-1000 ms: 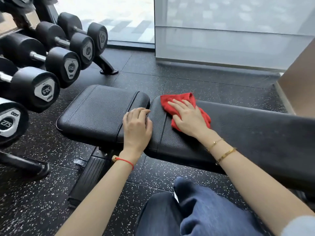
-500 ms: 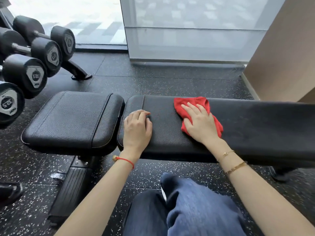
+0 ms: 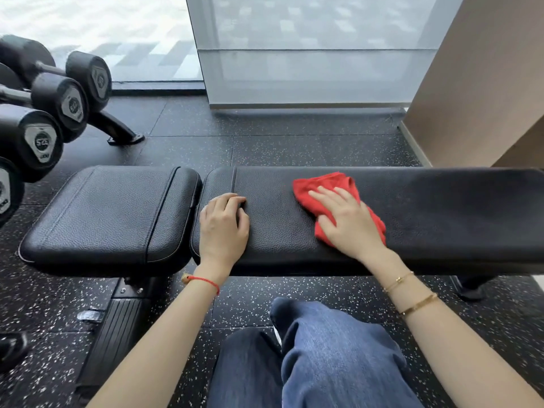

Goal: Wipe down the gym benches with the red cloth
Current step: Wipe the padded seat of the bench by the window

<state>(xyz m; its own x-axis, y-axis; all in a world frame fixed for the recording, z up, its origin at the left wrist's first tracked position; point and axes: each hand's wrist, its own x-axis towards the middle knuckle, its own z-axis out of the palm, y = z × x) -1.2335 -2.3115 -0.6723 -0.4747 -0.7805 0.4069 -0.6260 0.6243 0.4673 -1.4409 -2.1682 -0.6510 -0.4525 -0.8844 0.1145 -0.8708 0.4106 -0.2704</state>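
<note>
A black padded gym bench runs across the view, with a short seat pad [image 3: 109, 216] on the left and a long back pad [image 3: 441, 213] on the right. The red cloth [image 3: 321, 187] lies bunched on the long pad. My right hand [image 3: 347, 222] presses flat on top of the cloth, fingers spread. My left hand [image 3: 223, 225] rests on the left end of the long pad beside the gap between the pads, fingers curled, holding nothing.
A rack of black dumbbells [image 3: 56, 101] stands at the left. The bench's frame and foot step [image 3: 114, 328] sit on the speckled rubber floor below the seat pad. My knees in blue jeans [image 3: 329, 354] are close in front. A beige wall [image 3: 485, 83] rises at right, glass panels behind.
My right hand has slid the red cloth to the right along the long pad. My left hand moved from the gap onto the long pad's left end. The view shifted rightward.
</note>
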